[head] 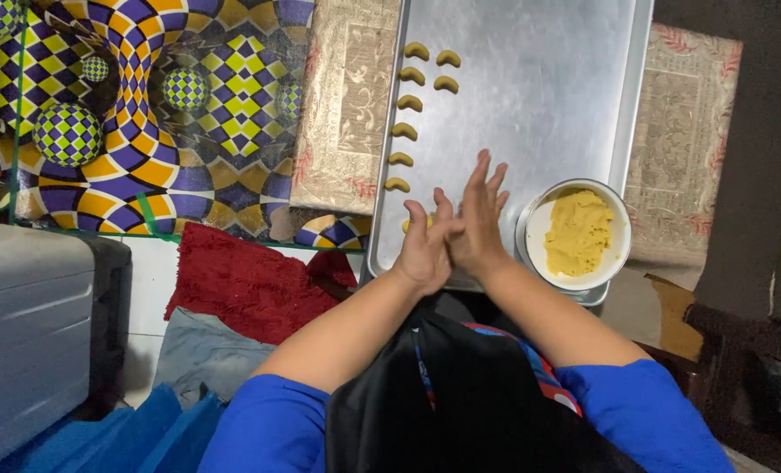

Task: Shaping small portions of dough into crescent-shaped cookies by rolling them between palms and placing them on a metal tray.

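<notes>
Your left hand [425, 250] and right hand [478, 219] meet palm to palm over the near edge of the large rectangular silver metal baking tray [539, 96]. Your forearms come in from below and converge at the wrists. Your right hand stands nearly upright, its fingers straight and slightly spread, pointing away from you. Your left hand leans against it with the fingers loosely curled. Pressed between your two palms is a small piece of pale yellow dough [410, 225], and only a sliver of it shows at the left edge of your left hand. Neither hand is clenched: the dough is held by the flat pressure of the palms.

On the dull, smooth tray lie eight small yellow crescent-shaped dough pieces [405, 131]. Six run in a column along its left side, and two more lie just beside the top of that column. Just to the right of your right hand, touching the tray's near right corner, sits a round white bowl [620, 219] holding a rough, crumbly mass of yellow dough [579, 232].

The tray rests on a beige patterned woven cloth [346, 96]. A shaggy red mat [250, 280] lies on the floor to the left.
</notes>
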